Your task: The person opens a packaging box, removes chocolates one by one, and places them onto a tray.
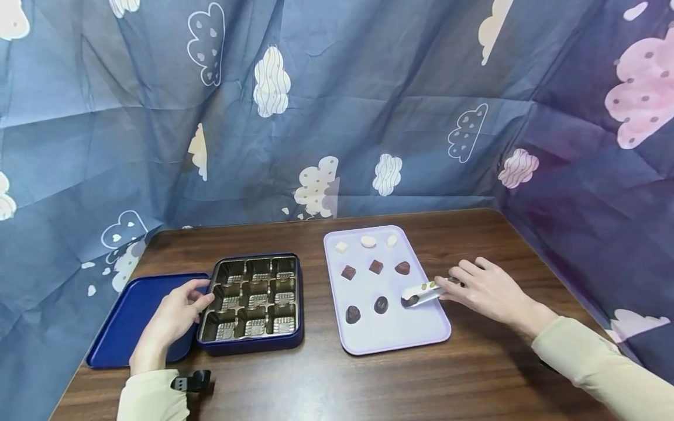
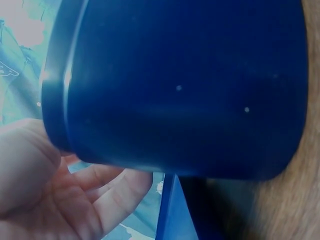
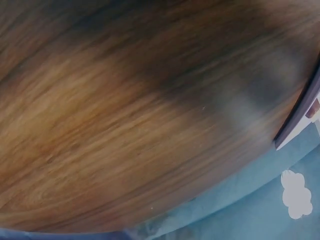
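My right hand (image 1: pixel 481 289) holds a pair of small silver tongs (image 1: pixel 423 293). Their tips are around a dark chocolate (image 1: pixel 409 302) at the right of the lilac tray (image 1: pixel 395 339). Two more dark chocolates, one round (image 1: pixel 381 304) and one ridged (image 1: pixel 353 314), sit left of it. My left hand (image 1: pixel 171 316) touches the left side of a navy tin (image 1: pixel 253 345), thumb and fingertips at its rim. In the left wrist view its relaxed fingers (image 2: pixel 120 200) lie against the tin's wall (image 2: pixel 185 100). The tin's gold insert (image 1: pixel 256 299) has several bare compartments.
Farther back on the tray are brown chocolates (image 1: pixel 376 266) and white ones (image 1: pixel 368 241). The tin's blue lid (image 1: pixel 131 316) lies at the left, under my left hand. A patterned blue cloth (image 1: pixel 337 134) hangs behind the wooden table (image 1: pixel 337 386).
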Motion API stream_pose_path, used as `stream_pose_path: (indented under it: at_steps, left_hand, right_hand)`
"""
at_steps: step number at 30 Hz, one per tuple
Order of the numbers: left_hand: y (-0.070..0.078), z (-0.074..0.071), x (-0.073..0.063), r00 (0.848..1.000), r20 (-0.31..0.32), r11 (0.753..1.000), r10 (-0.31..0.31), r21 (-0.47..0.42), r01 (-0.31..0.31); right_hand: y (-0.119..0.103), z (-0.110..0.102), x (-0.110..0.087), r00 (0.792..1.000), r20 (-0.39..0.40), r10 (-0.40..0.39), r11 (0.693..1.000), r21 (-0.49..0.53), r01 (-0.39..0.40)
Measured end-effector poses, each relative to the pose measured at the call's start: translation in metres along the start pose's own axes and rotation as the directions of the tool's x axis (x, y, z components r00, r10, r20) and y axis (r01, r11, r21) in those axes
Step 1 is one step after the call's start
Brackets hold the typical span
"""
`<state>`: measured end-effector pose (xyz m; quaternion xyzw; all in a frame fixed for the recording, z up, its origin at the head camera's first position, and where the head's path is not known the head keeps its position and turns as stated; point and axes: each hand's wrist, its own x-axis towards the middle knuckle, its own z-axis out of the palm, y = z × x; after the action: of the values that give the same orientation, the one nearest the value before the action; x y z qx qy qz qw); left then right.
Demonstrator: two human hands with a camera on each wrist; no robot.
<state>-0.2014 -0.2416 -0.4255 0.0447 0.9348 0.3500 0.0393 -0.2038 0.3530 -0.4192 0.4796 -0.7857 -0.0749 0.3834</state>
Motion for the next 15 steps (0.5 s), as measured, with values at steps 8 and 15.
stream_pose_path:
  at_steps: [8,15]
  left_hand:
    - [0.001,0.002,0.001,1.0,0.013,1.0,-0.015,-0.015,0.015]
    - [0.004,0.0,0.001,1.0,0.008,1.0,-0.02,-0.01,0.021]
  right_hand:
    - [0.009,-0.012,-0.009,1.0,0.0,-0.014,1.0,0.001,0.014]
    - [0.014,-0.012,-0.01,1.0,-0.005,0.0,1.0,-0.009,0.0]
